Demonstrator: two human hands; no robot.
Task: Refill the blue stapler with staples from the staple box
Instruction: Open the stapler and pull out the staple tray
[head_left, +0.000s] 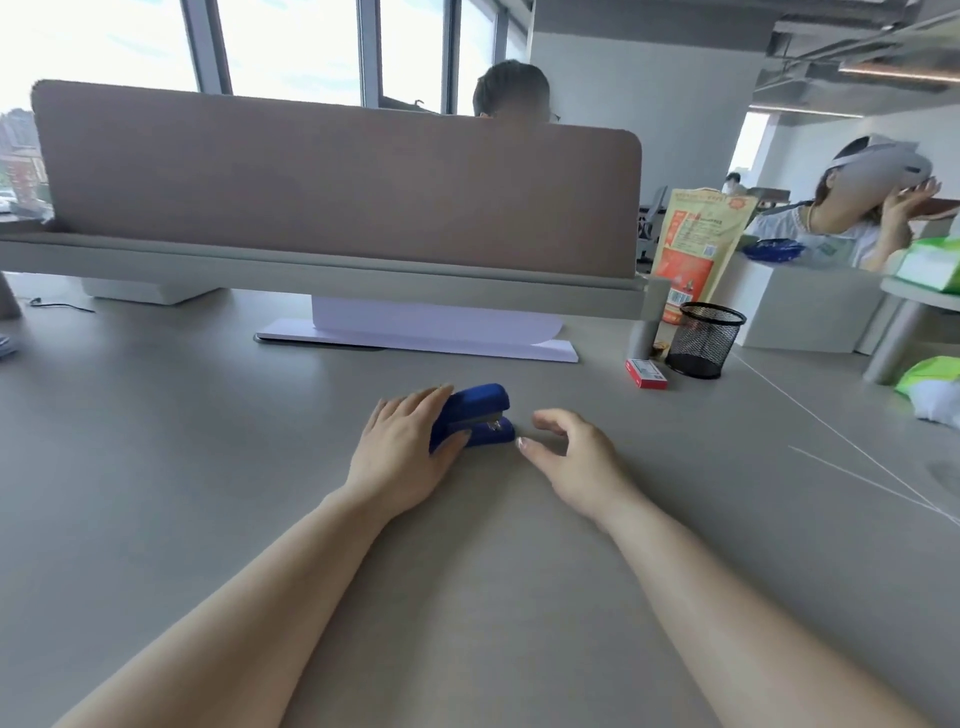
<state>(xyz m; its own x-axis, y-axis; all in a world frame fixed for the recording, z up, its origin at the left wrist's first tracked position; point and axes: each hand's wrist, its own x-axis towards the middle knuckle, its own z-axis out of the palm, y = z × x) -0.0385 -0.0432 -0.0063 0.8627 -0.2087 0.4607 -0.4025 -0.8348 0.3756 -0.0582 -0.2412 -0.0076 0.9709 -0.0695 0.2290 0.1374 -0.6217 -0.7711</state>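
While the blue stapler (475, 415) lies flat on the bench (208, 441) with its top arm down, the task looks to be at its very start: securing the stapler before it can be opened. Nothing has been loaded, and the staple box (645, 373), red and white, sits unopened well beyond the stapler and to its right, just beside the black mesh pen cup (705, 339).

At the stapler's rear end, the left hand (402, 454) wraps over the body, its fingers (434, 402) draped across the top and the thumb pressed against the near side, so the grip appears closed on the stapler. Just off the stapler's front end, the right hand (576, 457) hovers low over the bench, fingers loosely curled and apart, thumb tip close to the nose but not clearly touching it; it holds nothing.

My guess is that the next move needs the left hand to pin the base while the right takes the top cover and swings it up to bare the staple channel. Only then would the box be worth reaching for. Both forearms stretch forward toward the stapler, wrists low and near the bench.
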